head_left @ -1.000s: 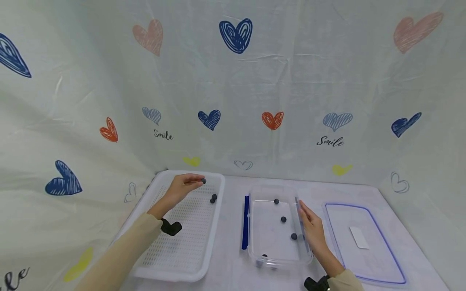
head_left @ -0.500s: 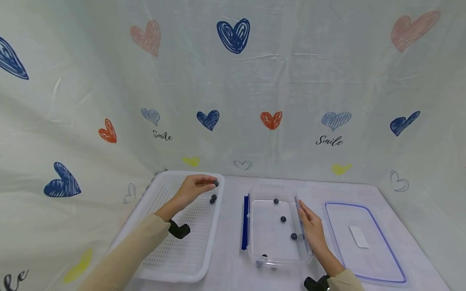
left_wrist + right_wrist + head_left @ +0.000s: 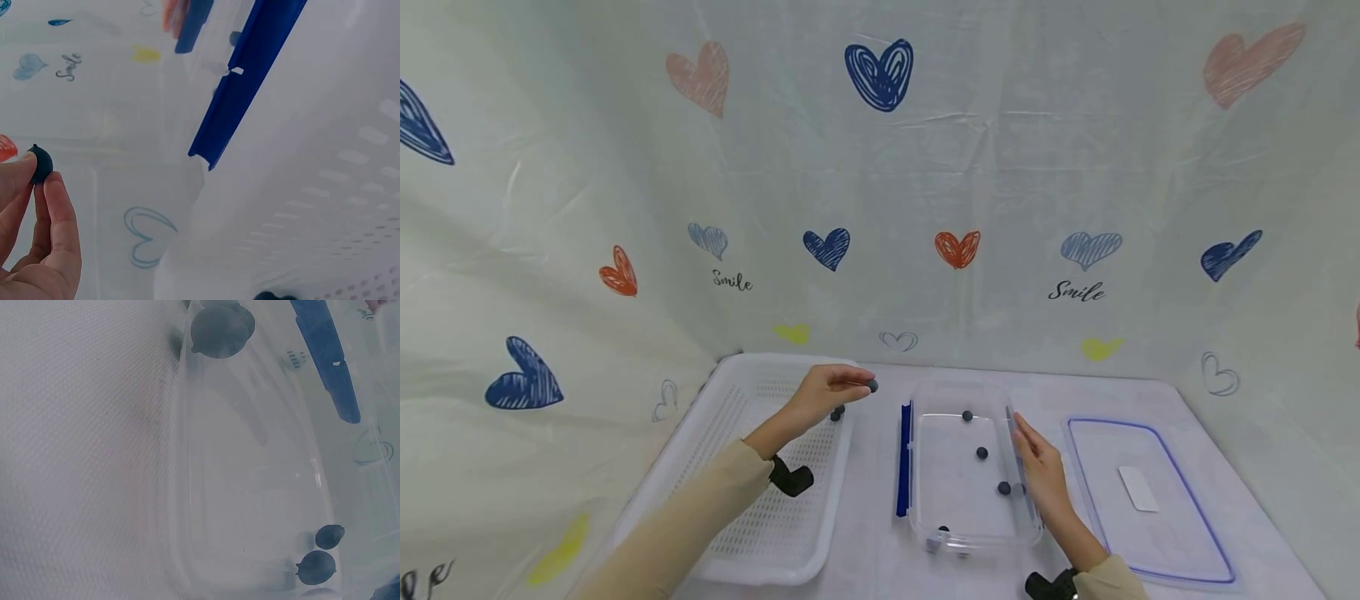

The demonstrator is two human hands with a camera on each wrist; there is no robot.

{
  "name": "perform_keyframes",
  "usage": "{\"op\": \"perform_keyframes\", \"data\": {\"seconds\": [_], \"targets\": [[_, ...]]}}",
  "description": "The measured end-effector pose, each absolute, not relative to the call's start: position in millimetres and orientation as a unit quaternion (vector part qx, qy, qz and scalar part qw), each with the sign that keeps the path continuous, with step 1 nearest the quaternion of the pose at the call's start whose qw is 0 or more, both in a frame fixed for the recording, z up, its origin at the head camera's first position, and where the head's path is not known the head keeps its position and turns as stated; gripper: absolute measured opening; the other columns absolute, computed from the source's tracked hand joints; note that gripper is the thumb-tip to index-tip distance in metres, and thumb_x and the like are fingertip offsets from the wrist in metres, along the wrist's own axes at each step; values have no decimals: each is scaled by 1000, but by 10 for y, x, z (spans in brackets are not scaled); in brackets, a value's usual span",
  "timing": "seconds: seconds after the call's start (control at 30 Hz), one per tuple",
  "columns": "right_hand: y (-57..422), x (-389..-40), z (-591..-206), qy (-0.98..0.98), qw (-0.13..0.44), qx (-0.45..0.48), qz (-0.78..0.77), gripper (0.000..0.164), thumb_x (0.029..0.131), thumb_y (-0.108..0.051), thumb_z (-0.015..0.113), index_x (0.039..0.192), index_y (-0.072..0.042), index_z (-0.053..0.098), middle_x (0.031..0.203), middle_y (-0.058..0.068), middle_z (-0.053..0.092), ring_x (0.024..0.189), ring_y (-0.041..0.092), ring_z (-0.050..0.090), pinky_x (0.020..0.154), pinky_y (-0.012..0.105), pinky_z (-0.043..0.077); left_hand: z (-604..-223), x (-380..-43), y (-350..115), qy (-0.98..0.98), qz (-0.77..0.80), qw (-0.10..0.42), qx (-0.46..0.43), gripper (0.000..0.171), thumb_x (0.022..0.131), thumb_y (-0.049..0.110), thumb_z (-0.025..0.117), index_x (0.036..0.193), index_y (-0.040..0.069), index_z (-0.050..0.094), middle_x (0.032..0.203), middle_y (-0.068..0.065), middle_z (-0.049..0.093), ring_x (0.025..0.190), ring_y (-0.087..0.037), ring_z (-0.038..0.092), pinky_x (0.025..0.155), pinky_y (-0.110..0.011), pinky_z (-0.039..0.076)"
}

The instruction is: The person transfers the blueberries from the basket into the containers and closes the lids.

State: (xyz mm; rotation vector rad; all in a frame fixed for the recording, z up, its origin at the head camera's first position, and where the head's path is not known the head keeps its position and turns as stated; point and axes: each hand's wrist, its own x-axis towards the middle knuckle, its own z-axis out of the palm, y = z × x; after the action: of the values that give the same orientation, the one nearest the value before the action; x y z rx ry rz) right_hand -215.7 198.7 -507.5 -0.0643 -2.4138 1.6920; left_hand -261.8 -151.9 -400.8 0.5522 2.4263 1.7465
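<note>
My left hand pinches a small dark blue-grey ball with a pointed nub between thumb and fingertips. It is held above the gap between the white perforated basket and the clear plastic box. Two similar dark balls lie in the basket, below my left wrist. Inside the box, several more of these balls are spread over the floor. My right hand rests along the box's right wall, its fingers straight. A blue latch flap hangs out from the box's left side.
Right of the box, its clear lid with a blue seal lies flat, and a white label sits on it. A white cloth covers the table. Behind stands a pale curtain printed with hearts.
My left hand has moved right with the pinched ball, from over the basket to just past its right rim. The right hand and the box have stayed put.
</note>
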Motion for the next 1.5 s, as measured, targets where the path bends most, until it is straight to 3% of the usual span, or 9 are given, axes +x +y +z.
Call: {"op": "perform_keyframes", "data": {"seconds": [0.33,0.57,0.8,1.13,1.5], "targets": [[1979,-2140,-5072,-812,98,-21,575,50,96,-35,46,139,-9,41,141,9,39,130,24,34,101,37,32,-3974,-2609,-1326,786,581,69,201,30,84,18,68,112,6,64,109,-6,64,97,-17,62,85,-29,49],[1987,-2145,-5087,-813,98,-14,573,49,97,-34,45,139,-9,40,142,8,38,129,24,35,100,36,33,-3966,-2621,-1186,783,577,72,222,33,86,15,66,115,0,62,113,-10,63,99,-19,62,85,-29,49],[1989,-2142,-5083,-810,97,-13,579,49,97,-34,46,139,-10,40,141,6,39,130,22,34,101,34,31,-3990,-2622,-1075,782,577,88,218,32,84,20,68,113,7,65,108,-2,65,95,-14,62,85,-27,49],[1883,-2016,-4797,-805,89,-19,586,44,99,-19,44,138,-2,38,142,13,36,131,28,31,102,37,29,-4026,-2595,-875,783,570,101,226,28,84,21,69,109,11,66,103,-1,66,90,-13,64,83,-27,50],[1982,-2149,-5085,-809,97,-12,579,48,97,-32,45,139,-9,39,142,7,38,131,23,32,101,34,31,-3836,-2389,-712,779,562,123,248,27,86,9,65,111,-2,63,107,-14,64,89,-17,63,81,-26,51]]}}
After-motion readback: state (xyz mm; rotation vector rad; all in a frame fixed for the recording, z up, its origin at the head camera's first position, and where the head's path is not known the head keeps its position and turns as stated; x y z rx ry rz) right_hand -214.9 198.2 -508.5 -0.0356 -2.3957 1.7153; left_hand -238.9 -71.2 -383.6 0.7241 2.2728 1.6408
